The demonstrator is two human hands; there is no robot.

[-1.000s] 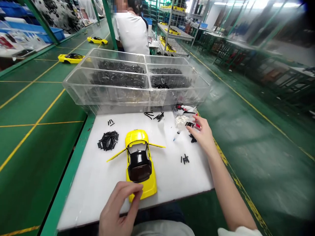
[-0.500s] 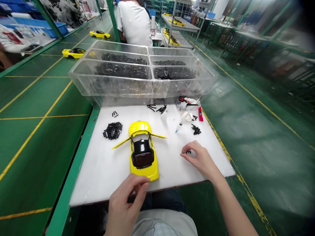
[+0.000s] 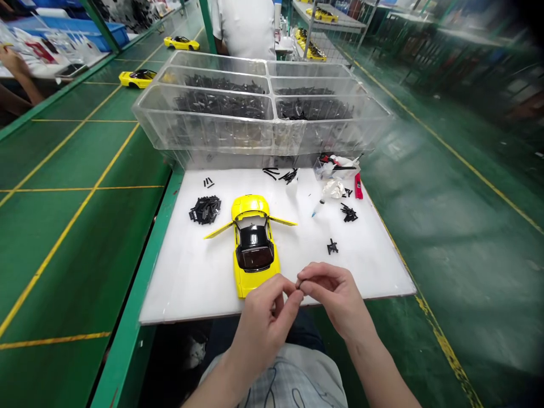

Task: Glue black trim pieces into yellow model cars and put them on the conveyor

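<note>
I am pinching a tiny black part between the fingertips of both hands. The left hand and right hand are meeting on it from either side, thumbs and forefingers pressed together, just off the near edge of the tabletop and above my lap. By my reading I am handling or lining up that part at the fingertips, while the yellow car is sitting untouched just beyond the left hand, both doors swung open. Any move with something this small is calling for a fine, steady grip and a clear look at which way it is facing.

Further out, a loose piece is lying right of the car and a pile of black bits left of it. Clear bins of similar black bits are standing at the far edge. The part is mostly hiding under my fingers — I cannot make out its shape, nor whether it is one bit or two. A person beyond the bins is being cut off at the top.
</note>
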